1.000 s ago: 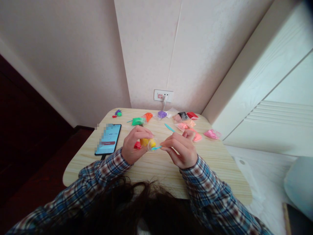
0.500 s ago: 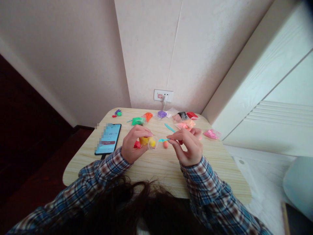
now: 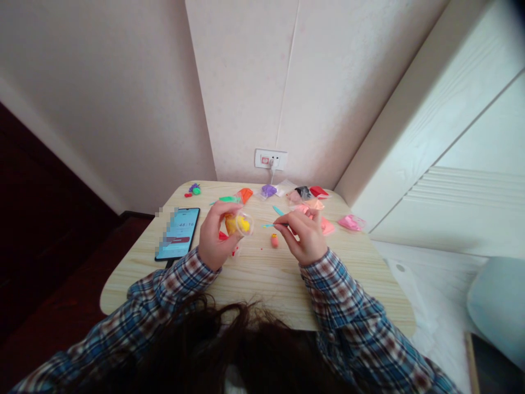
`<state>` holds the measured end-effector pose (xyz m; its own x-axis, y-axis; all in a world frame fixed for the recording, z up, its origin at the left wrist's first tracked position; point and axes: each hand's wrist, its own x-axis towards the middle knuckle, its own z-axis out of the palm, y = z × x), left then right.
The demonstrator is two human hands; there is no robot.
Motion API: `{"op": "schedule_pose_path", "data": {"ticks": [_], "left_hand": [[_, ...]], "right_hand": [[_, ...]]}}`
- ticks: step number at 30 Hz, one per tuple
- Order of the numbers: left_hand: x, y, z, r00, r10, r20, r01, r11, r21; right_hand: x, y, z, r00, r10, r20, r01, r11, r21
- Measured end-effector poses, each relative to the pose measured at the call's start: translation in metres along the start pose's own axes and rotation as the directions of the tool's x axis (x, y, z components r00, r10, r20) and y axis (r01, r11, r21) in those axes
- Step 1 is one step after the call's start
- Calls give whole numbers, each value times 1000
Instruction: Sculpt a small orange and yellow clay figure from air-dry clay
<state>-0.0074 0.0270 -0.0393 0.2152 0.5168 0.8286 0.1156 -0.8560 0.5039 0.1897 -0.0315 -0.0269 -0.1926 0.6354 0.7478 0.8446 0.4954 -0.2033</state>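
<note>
My left hand [image 3: 216,234] is closed around a clear plastic bag of yellow clay [image 3: 238,224], its round opening turned to the right. Between the fingertips of my right hand [image 3: 304,235] is a thin blue modelling tool [image 3: 270,225]. A bit of yellow shows on the tool's tip, which points at the bag from a small gap away. Below the tool, on the table, stands a small orange-pink clay figure [image 3: 274,241] with yellow at its top. Red clay [image 3: 223,236] is partly hidden behind my left hand, with small red bits [image 3: 235,252] beside it.
Bags of green [image 3: 229,200], orange [image 3: 245,195], purple [image 3: 269,190], black [image 3: 303,192] and pink clay [image 3: 351,222] lie along the wooden table [image 3: 254,284]. A second blue tool [image 3: 278,210] lies behind my right hand. A phone [image 3: 178,234] is at the left.
My left hand has tilted and shifted slightly up and left with the bag. The tool's tip is a little farther from the bag's opening. The clay figure is now more exposed.
</note>
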Motion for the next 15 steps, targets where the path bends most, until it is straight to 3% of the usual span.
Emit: {"op": "schedule_pose_path", "data": {"ticks": [3, 9, 15], "left_hand": [[3, 5, -1, 999, -11, 53, 9, 1000, 28], [9, 13, -3, 989, 95, 117, -107, 989, 99], [9, 10, 1, 987, 27, 157, -27, 1000, -1]], "right_hand": [[0, -2, 0, 1000, -14, 5, 14, 1000, 1], [0, -5, -2, 1000, -17, -23, 17, 1000, -5], [0, -7, -3, 999, -22, -48, 20, 999, -26]]}}
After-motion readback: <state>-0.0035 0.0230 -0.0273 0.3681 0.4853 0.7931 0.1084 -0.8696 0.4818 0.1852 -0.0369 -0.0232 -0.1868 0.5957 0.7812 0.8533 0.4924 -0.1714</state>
